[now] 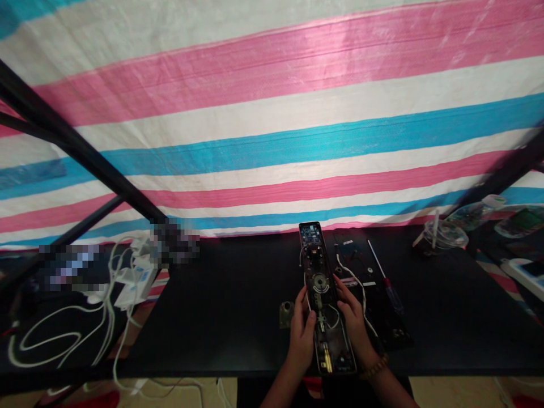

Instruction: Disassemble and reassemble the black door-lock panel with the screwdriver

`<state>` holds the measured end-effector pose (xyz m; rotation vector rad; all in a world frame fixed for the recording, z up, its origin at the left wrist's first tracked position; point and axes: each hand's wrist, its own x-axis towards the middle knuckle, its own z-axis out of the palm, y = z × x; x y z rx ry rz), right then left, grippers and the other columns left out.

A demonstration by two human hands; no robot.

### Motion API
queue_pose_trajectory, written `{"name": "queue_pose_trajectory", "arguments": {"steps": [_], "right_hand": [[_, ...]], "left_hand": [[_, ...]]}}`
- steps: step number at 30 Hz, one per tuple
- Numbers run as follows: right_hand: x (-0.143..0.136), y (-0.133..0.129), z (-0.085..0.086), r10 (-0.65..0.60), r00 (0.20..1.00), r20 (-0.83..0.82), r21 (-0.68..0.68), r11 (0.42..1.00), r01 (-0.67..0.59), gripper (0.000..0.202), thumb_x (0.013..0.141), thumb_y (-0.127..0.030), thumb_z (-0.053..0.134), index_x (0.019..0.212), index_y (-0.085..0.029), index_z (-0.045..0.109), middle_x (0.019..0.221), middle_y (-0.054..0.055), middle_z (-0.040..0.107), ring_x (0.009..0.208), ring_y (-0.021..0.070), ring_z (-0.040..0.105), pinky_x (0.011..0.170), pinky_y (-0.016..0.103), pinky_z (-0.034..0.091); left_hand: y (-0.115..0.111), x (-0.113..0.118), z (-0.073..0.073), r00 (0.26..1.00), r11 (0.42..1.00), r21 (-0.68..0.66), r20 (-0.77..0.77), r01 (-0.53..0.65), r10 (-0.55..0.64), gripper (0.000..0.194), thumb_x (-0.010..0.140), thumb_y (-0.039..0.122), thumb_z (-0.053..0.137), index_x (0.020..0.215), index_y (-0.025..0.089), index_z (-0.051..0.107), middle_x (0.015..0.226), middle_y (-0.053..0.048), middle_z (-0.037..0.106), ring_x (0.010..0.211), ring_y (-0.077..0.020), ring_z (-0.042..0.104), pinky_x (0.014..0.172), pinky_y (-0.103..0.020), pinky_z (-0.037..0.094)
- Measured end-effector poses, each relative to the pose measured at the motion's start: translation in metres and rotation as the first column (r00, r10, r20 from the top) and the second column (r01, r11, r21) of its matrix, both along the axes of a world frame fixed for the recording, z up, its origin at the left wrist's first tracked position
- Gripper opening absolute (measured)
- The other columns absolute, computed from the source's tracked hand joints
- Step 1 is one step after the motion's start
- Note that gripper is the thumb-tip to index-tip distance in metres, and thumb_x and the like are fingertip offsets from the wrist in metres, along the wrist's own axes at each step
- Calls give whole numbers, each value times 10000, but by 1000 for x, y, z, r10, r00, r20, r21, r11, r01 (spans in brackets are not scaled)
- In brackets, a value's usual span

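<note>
My left hand (302,328) and my right hand (353,317) grip the two long sides of an opened smart door lock housing (322,283), a long black case with its inner side facing up. A blue circuit board (311,233) fills its far end. Around its middle sits a round part (321,283), and a brass-coloured cylinder (327,359) lies at the near end. Thin white wires run inside the case. Just left of my left hand, a small square part with a round hole (286,314) lies on the table. My right wrist wears a beaded bracelet.
On the black table (212,306), right of the housing, lie a screwdriver (385,277), a white cable (361,286), a dark flat panel (389,323) and small loose parts. Clear plastic containers (446,233) stand at the back right. White cables (106,306) tangle at the left.
</note>
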<state>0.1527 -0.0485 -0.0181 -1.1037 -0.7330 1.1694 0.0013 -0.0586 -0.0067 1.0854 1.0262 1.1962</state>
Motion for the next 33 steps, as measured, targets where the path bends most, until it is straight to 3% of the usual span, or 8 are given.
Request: {"name": "queue_pose_trajectory", "arguments": {"steps": [11,15,21,33], "right_hand": [[0,-1,3,14,1000,-18,-6,1000,-14,538,768,-230,592,1306,-247,619,1244,89,703,1118,274,676,917,401,560],[-1,-3,8,29,1000,4,-24,999,-29,476,821,-271,582,1297,-267,594,1253,79,692,1123,269,670,927,408,559],[-3,0,10,-6,999,34,-57,998,8,393,875,-414,637,1239,-271,604,1251,84,686,1110,273,675,945,411,559],[1,0,10,-45,998,36,-59,997,47,427,846,-404,671,1242,-245,668,1225,91,715,1076,272,692,898,389,581]], "left_hand": [[-1,1,-5,993,1000,-10,-118,-28,26,549,977,482,488,1455,215,440,1490,-139,510,1388,-288,465,1184,-460,309],[-1,1,-7,992,999,-14,-117,-42,40,521,969,441,510,1439,223,459,1472,-128,528,1361,-279,494,1165,-438,333],[1,2,-2,994,997,-55,-100,-55,49,519,948,441,544,1420,234,483,1359,-120,619,1229,-272,599,1091,-430,416],[3,2,10,999,994,-106,-42,-35,31,544,906,530,595,1361,238,530,1186,-106,707,1062,-261,678,963,-413,513]]}}
